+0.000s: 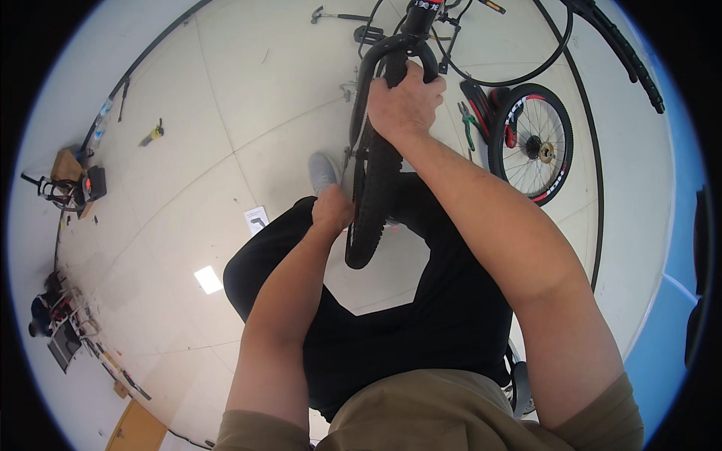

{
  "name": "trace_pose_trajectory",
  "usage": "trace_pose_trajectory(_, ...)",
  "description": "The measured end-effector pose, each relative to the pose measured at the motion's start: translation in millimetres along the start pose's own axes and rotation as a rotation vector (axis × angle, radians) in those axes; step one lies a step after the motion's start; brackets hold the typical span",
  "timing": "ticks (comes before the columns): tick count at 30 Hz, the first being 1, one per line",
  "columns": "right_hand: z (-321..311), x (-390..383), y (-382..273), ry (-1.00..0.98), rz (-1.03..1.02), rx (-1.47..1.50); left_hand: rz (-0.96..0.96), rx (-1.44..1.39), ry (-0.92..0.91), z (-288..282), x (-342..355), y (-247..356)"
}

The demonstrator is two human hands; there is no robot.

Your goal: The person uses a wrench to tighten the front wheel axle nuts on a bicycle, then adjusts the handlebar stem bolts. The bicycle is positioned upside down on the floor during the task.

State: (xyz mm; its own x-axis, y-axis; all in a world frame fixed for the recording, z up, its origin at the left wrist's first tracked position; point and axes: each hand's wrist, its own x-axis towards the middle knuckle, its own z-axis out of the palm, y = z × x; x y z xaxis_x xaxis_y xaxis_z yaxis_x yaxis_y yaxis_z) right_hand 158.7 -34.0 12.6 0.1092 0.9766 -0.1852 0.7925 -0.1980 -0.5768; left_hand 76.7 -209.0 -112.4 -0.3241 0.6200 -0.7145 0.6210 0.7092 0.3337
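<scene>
- Likely hazard: if the right hand (406, 107) slackens, the front wheel (370, 197) could tip sideways in the black bicycle fork (362, 92).
- Second hazard: wheel rotation could pinch fingers against the fork crown.
- Grip: right hand clasped over the tyre beneath the crown; left hand (332, 209) curled at the wheel's left side, its hold impossible to tell.
- Wheel: between the person's legs, seen nearly edge-on, black, knobbly-treaded.

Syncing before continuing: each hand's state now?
Left hand: beside the wheel, grip hidden; can't tell.
Right hand: curled over the wheel by the fork; hold unclear.
</scene>
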Motion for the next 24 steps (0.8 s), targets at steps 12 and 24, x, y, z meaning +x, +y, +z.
trace_pose_trajectory(12,1,2,5,0.015,-0.003,0.031,-0.061,-0.17,-0.06,76,83,-53)
trace_pose_trajectory(24,-3,3,15,0.066,-0.061,0.099,-0.336,-1.052,-0.578,78,147,-48)
